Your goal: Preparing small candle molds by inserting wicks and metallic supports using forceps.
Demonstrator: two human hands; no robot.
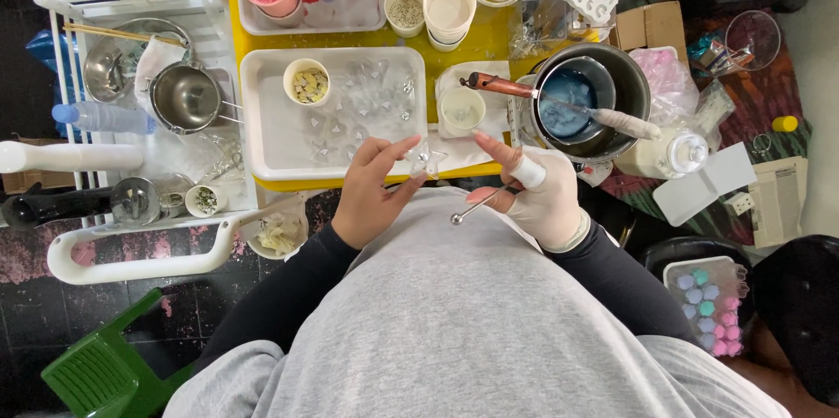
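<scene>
A small clear star-shaped mould (426, 158) is pinched between the fingers of the bare left hand (371, 193), just before the white tray (262, 134) on the yellow table (489, 38). A thin metal spoon (481, 205) is gripped by the gloved right hand (540, 195) — closed around its handle — close beside the left, with a dark pot (636, 90) of blue liquid just beyond.
</scene>
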